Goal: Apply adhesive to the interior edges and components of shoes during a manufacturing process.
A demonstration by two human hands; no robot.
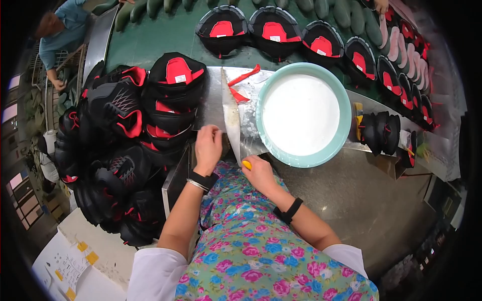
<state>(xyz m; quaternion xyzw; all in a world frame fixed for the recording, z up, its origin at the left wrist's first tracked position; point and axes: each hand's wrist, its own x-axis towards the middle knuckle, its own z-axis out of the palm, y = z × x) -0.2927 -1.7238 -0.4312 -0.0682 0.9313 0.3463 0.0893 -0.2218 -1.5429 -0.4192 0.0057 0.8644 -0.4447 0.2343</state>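
My left hand (207,150) is over the near edge of the metal worktop (211,90), beside the stack of shoe uppers. Its fingers look bent, but their tips are smeared by motion. In front of my apron, my right hand (260,174) is closed round a small yellow object (246,164); only its rounded end shows. Between the hands, a pale, stained strip (231,113) runs down the worktop. Two red scraps, a long one (244,75) and a short one (239,96), lie beyond it. A pale green basin (346,115) of white liquid (301,115) stands right of them.
Black shoe uppers with red linings (118,100) pile up at left. More uppers (273,32) curve along a green surface (150,45) at the back. A yellow brush (358,118) stands beside black pieces (380,131) at right. Another person (65,30) is at far left.
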